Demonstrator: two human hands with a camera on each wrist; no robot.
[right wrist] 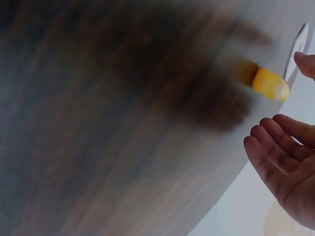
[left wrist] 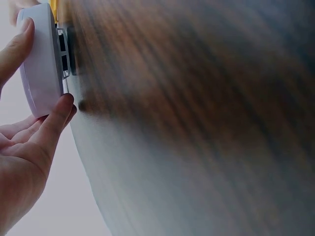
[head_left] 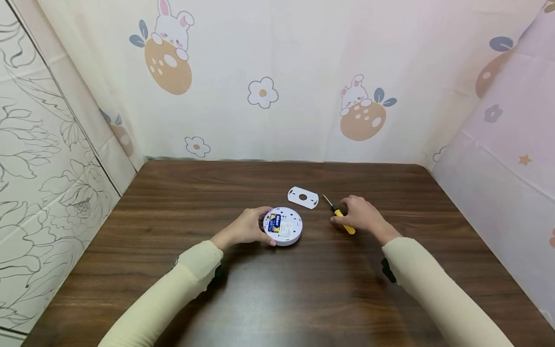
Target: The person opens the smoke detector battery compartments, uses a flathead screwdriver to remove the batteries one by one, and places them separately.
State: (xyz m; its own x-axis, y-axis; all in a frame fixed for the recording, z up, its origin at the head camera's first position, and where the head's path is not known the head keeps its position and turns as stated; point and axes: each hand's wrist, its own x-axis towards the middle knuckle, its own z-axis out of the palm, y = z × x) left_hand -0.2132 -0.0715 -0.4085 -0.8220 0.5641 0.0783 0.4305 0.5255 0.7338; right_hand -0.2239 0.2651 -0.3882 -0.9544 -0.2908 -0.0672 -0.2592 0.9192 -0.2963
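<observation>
My left hand [head_left: 250, 226] holds a round white smoke detector [head_left: 291, 230] by its left side, thumb at the near edge and fingers at the far edge. Its back faces up, showing a blue and yellow battery [head_left: 274, 223] and a printed label. In the left wrist view, the detector's slotted side [left wrist: 63, 51] faces the tabletop. Above a screwdriver [head_left: 349, 229] with a yellow and black handle hovers my right hand [head_left: 361, 215]. The right wrist view shows its thumb and fingers apart, with the yellow handle end [right wrist: 271, 84] lying beyond them.
A flat white mounting plate [head_left: 295, 197] with a central hole lies behind the detector, close to the screwdriver's tip. Everything rests on a dark wood table [head_left: 208, 188]. Patterned curtains [head_left: 295, 130] hang along its back and sides.
</observation>
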